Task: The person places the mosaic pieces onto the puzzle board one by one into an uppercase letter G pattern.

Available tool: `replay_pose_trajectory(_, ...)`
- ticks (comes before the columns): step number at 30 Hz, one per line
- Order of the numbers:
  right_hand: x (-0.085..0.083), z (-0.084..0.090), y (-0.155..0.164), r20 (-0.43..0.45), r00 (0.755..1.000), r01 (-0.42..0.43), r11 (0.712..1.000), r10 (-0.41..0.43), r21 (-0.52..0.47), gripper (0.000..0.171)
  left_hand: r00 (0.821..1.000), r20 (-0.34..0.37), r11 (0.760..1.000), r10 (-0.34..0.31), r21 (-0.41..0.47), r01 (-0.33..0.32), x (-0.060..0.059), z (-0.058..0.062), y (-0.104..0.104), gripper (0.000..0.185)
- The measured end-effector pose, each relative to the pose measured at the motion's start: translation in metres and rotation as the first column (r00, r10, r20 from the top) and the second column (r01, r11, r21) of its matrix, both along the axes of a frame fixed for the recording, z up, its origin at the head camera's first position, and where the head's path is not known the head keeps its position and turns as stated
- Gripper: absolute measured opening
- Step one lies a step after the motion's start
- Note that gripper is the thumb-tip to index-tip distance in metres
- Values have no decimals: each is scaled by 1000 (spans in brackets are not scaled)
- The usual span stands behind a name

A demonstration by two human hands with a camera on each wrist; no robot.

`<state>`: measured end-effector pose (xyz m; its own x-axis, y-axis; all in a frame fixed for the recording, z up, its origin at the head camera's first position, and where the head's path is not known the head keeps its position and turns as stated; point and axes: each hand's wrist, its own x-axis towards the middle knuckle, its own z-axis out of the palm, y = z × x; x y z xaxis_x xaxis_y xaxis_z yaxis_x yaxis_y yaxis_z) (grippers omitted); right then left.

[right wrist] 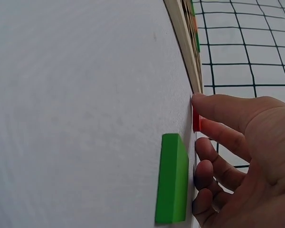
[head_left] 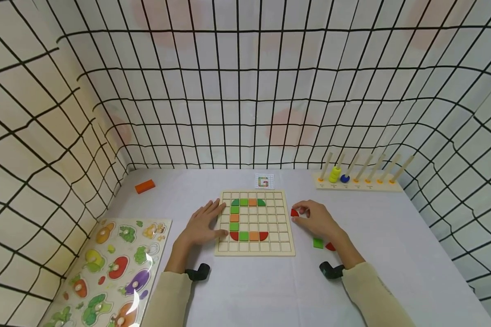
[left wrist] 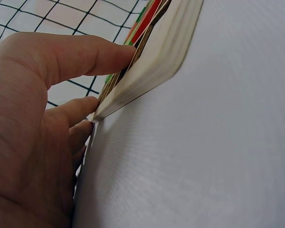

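While my left hand (head_left: 202,223) lies flat against the grid board's (head_left: 254,252) left edge, my right hand (head_left: 316,220) pinches a red piece (head_left: 294,212) just right of the board, the nearer hand to its empty cells.

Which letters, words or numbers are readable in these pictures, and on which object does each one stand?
"G": on the small card behind the grid board, drawn in coloured squares.
"G" unfinished: the coloured tiles on the board form the same letter.
Marks below the pegs on the peg rack: too small to read.
Nothing else is readable.
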<state>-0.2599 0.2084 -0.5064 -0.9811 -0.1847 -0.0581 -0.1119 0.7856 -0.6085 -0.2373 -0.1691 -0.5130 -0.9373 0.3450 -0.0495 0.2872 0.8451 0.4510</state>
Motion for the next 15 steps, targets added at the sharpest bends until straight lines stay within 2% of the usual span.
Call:
replay_pose_trajectory(9,-2,-4,3,-9,1000,-2,1000,2,3,31,1000,-8,1000,-3,9,3,-1,-2,-2,87)
replay_pose_trajectory(15,7,-3,13,8,1000,0,1000,0,-22,34,1000,-7,1000,2,9,-2,-1,-2,-2,87)
